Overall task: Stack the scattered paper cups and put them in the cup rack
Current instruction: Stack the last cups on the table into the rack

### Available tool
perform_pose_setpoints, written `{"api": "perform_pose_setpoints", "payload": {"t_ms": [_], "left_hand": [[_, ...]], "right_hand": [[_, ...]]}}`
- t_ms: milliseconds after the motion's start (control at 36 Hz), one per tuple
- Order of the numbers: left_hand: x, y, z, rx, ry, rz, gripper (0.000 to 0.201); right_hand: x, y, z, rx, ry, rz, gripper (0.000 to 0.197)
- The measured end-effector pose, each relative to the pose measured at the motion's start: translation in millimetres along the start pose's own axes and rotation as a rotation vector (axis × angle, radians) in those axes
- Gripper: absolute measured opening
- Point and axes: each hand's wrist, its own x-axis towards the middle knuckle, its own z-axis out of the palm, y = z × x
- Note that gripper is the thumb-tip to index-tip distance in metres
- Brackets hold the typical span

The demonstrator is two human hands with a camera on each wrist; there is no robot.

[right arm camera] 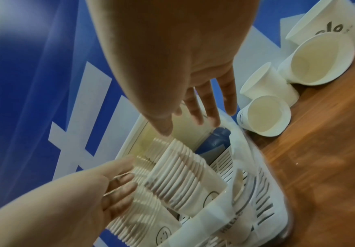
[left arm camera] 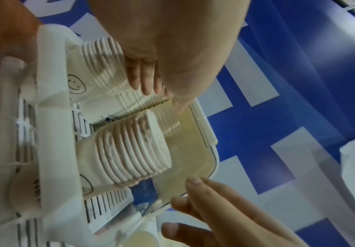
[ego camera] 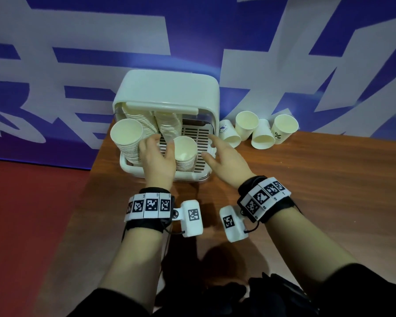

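A cream plastic cup rack (ego camera: 167, 92) is seen at the far edge of a wooden table (ego camera: 307, 191), against a blue and white banner (ego camera: 78, 42). Inside its slatted tray, two stacks of paper cups stand: a tall stack (ego camera: 128, 143) at 9 o'clock and a shorter stack (ego camera: 184, 154) just beside it toward the centre. Further stacks are leaned behind them under the lid.

The left hand (ego camera: 157, 156) is placed between the two stacks, its fingers (left arm camera: 144, 78) straight and pressed together, laid flat against the rims of the tall stack. The right hand (ego camera: 224, 161) is held over the tray at 3 o'clock of the shorter stack, fingers (right arm camera: 210, 103) spread and relaxed, nothing being held.

Four loose cups (ego camera: 258, 131) are lying in a cluster on the table at 3 o'clock of the rack, touching one another, mouths turned toward the viewer. A "%" mark is printed on the rightmost cup (ego camera: 284, 129). Smiley faces are drawn on the lowest cups of the stacks, and "HELLO" can be partly read on the rack's front (right arm camera: 231, 224). A blue round logo on another cup is too small to be read.
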Motion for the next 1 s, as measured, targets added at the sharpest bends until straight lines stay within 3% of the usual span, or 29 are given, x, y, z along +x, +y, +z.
{"api": "perform_pose_setpoints", "payload": {"t_ms": [139, 306, 694, 1000], "left_hand": [[-15, 25, 8, -0.026, -0.036, 0.177, 0.027], [-27, 47, 35, -0.113, -0.155, 0.253, 0.023], [-44, 90, 124, -0.02, -0.354, 0.205, 0.016], [-43, 90, 194, 0.123, -0.355, 0.204, 0.02]], "right_hand": [[-16, 21, -18, 0.144, 0.068, 0.058, 0.053], [-38, 59, -43, 0.143, 0.124, 0.135, 0.054], [-45, 141, -108, 0.048, 0.226, 0.263, 0.047], [-16, 192, -128, 0.051, 0.234, 0.303, 0.033]]}}
